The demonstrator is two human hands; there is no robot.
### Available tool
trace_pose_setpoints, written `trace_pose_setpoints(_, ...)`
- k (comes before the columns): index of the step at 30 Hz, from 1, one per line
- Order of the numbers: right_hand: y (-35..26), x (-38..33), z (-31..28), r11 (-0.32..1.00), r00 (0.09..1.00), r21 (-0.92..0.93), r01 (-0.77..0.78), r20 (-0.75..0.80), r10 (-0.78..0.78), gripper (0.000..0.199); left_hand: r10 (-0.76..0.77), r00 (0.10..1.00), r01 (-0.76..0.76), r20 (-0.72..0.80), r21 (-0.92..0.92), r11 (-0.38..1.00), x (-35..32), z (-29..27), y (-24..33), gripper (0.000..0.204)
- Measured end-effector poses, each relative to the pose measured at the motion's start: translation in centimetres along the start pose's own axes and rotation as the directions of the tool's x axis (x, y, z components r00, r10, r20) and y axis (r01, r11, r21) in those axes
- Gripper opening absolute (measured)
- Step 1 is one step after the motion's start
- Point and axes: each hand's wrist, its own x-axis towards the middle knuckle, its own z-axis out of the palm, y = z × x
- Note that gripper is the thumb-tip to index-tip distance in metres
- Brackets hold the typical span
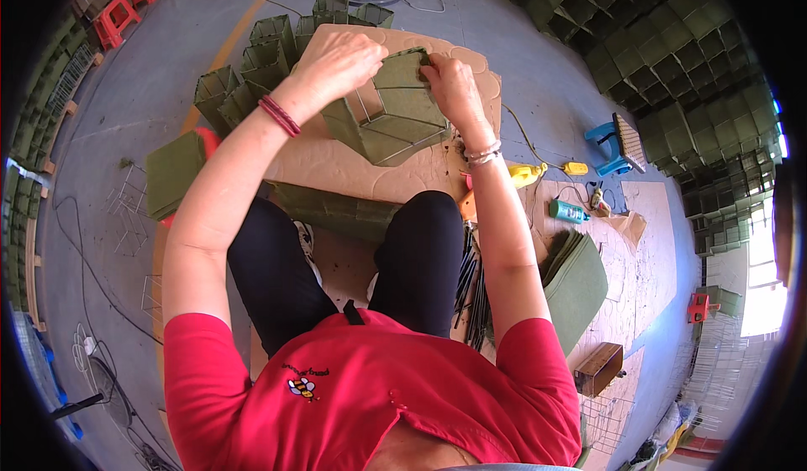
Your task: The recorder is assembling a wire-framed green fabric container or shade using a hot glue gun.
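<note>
A green fabric box (412,109) on a wire frame lies tilted on a cardboard-covered work surface (294,161) in front of my knees. Thin metal wires run along its edges, and a strip of brown shows through a gap in its side. My left hand (346,60) is closed at the far left of its rim, fingers pinched together. At the far right of the rim, my right hand (455,91) grips the edge between thumb and fingers. The fingertips of both hands are partly hidden.
Several green boxes (267,63) stand beyond and left. Green sheets (580,290) and black rods (471,290) lie at my right, near a yellow tool (525,175) with a cable and a teal can (568,211). Wire frames (130,210) are on the left floor; a blue stool (612,147) stands right.
</note>
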Motion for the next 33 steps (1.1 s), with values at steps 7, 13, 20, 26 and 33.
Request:
trace_pose_setpoints(7, 2.4, -1.2, 1.4, 0.984, 0.984, -0.086, -0.157, -0.103, 0.148, 0.015, -0.099, 0.967, 0.07, -0.233, -0.129, 0.989, -0.2, 3.0, 3.1, 0.02)
trace_pose_setpoints(13, 4.5, -1.3, -1.1, 0.875, 0.942, 0.35, -0.334, 0.165, 0.294, 0.031, -0.085, 0.962, 0.047, -0.259, -0.148, 0.988, -0.1, 3.1, 3.2, 0.021)
trace_pose_setpoints(20, 3.9, -4.1, -0.7, 0.961, 0.99, 0.237, -0.142, 0.023, 0.141, 0.021, -0.098, 0.951, 0.068, -0.294, -0.109, 0.992, 0.2, 3.8, 2.7, 0.023)
trace_pose_setpoints(26, 3.0, -5.3, -0.2, 0.956, 0.975, 0.207, -0.207, -0.041, 0.22, 0.022, -0.056, 0.945, 0.016, -0.324, -0.125, 0.992, 0.5, 4.2, 2.6, 0.021)
trace_pose_setpoints(33, 2.4, -5.1, -0.1, 0.972, 0.969, 0.048, -0.232, -0.08, 0.235, 0.024, -0.002, 0.987, -0.032, -0.161, -0.204, 0.978, 1.9, 4.6, 1.7, 0.025)
